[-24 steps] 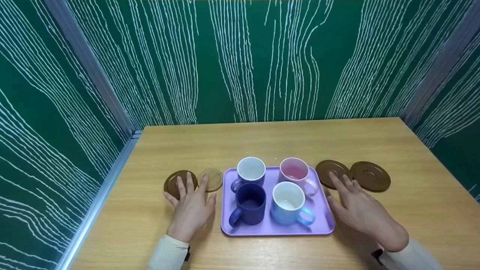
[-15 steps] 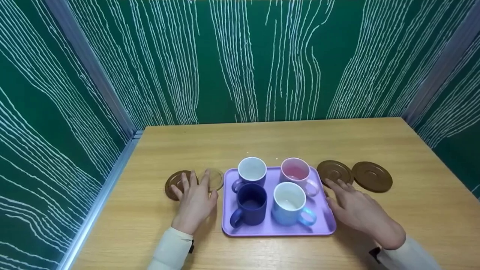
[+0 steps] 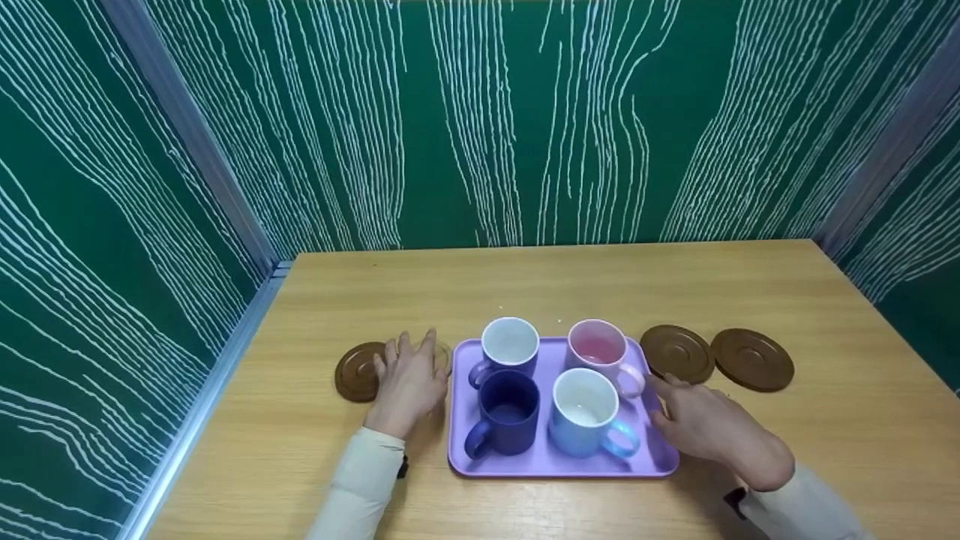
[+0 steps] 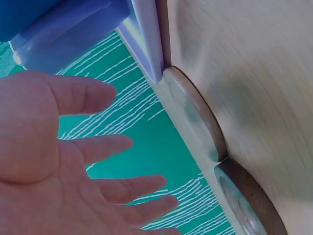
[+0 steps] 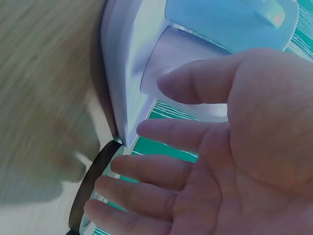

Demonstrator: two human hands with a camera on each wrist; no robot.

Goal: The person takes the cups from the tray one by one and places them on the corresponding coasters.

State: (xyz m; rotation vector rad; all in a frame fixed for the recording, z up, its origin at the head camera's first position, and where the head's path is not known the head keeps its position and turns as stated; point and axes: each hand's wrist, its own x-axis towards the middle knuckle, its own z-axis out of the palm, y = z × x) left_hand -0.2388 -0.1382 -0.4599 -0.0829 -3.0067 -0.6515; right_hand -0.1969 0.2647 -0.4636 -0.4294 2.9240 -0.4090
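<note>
My left hand (image 3: 409,386) hovers with spread fingers at the left side of the purple tray (image 3: 540,465), above a brown coaster (image 3: 354,375) and a pale clear coaster (image 3: 444,358). In the left wrist view its palm (image 4: 29,132) holds nothing. Close to the tray's right edge is my right hand (image 3: 709,424); the right wrist view shows its fingers (image 5: 146,166) extended, holding nothing. On the tray stand a dark blue mug (image 3: 514,424), a light blue mug (image 3: 574,435), a pink mug (image 3: 596,349) and a purple mug (image 3: 510,345) with a white inside.
Two more brown coasters lie side by side right of the tray, an inner coaster (image 3: 679,354) and an outer coaster (image 3: 752,360). Everything rests on a wooden table (image 3: 450,281), with a green white-lined wall (image 3: 442,150) behind it.
My left hand has shifted right toward the tray, uncovering more of the left brown coaster. The right hand has drawn back off the inner right coaster, closer to the tray's edge.
</note>
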